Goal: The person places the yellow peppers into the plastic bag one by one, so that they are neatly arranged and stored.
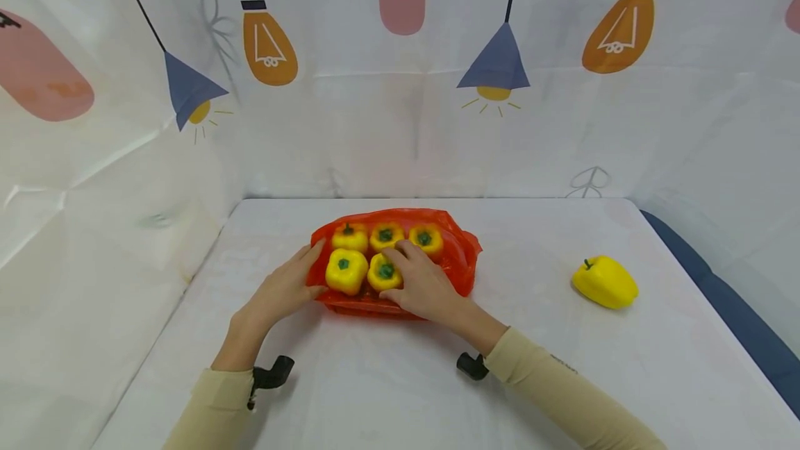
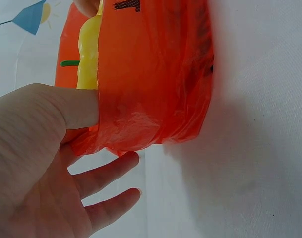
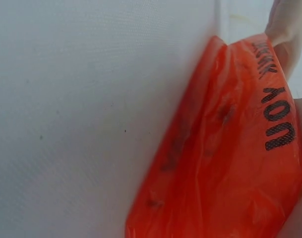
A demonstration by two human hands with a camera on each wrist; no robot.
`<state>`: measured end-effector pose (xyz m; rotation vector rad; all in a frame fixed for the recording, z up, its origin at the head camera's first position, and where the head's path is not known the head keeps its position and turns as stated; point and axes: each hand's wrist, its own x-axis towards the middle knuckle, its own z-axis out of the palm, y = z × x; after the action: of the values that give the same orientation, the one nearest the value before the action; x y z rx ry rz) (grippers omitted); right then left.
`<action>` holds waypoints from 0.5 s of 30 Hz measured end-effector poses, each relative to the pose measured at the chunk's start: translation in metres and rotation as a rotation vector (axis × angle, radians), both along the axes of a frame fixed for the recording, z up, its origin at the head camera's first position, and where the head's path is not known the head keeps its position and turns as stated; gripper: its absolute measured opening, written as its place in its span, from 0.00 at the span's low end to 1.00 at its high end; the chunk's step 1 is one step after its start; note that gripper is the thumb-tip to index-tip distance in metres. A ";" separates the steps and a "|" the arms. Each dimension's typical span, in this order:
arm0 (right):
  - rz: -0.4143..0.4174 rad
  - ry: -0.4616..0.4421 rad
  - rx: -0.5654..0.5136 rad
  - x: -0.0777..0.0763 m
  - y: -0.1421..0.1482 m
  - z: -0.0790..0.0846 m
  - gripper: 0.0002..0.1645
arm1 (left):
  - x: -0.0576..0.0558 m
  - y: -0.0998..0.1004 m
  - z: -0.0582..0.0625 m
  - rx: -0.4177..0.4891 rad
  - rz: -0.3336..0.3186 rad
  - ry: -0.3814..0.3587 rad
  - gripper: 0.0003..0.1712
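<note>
An opened red plastic bag (image 1: 459, 255) lies on the table with several yellow bell peppers inside in two rows. At its left end my left hand (image 1: 284, 290) holds the bag's side; in the left wrist view the thumb is tucked inside the red wall (image 2: 141, 74) while the other fingers stay outside. My right hand (image 1: 428, 283) reaches over the front edge and grips the front-right bell pepper (image 1: 382, 271), thumb and fingers around it. Another front bell pepper (image 1: 346, 271) sits between the hands. The right wrist view shows mainly the bag's printed front (image 3: 230, 148).
A single yellow bell pepper (image 1: 605, 282) lies on its side at the right of the white table (image 1: 531, 367). A patterned white sheet (image 1: 350, 137) hangs behind the table, with a dark blue edge (image 1: 719, 297) along the right.
</note>
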<state>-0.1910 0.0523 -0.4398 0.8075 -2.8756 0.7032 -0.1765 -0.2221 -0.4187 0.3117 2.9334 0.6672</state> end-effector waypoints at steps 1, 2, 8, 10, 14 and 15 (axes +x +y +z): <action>-0.002 -0.005 0.003 0.000 0.000 0.000 0.44 | 0.000 0.000 0.000 0.000 -0.001 0.001 0.51; -0.003 -0.008 0.006 0.001 0.001 0.001 0.44 | 0.000 0.000 0.000 0.001 0.000 0.001 0.51; -0.002 -0.010 0.015 0.002 0.005 0.001 0.42 | 0.001 0.000 -0.001 0.004 -0.004 0.011 0.51; 0.004 -0.009 0.004 0.002 0.008 0.002 0.42 | 0.001 0.000 -0.001 0.008 -0.006 0.013 0.51; 0.012 0.010 0.008 0.002 0.013 0.006 0.41 | 0.002 0.000 -0.001 0.007 -0.003 0.010 0.51; 0.013 0.018 0.009 0.002 0.014 0.007 0.41 | 0.002 0.000 -0.001 0.007 -0.001 0.008 0.51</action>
<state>-0.1890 0.0666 -0.4329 0.8303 -2.8626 0.6808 -0.1747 -0.2221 -0.4194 0.3167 2.9393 0.6777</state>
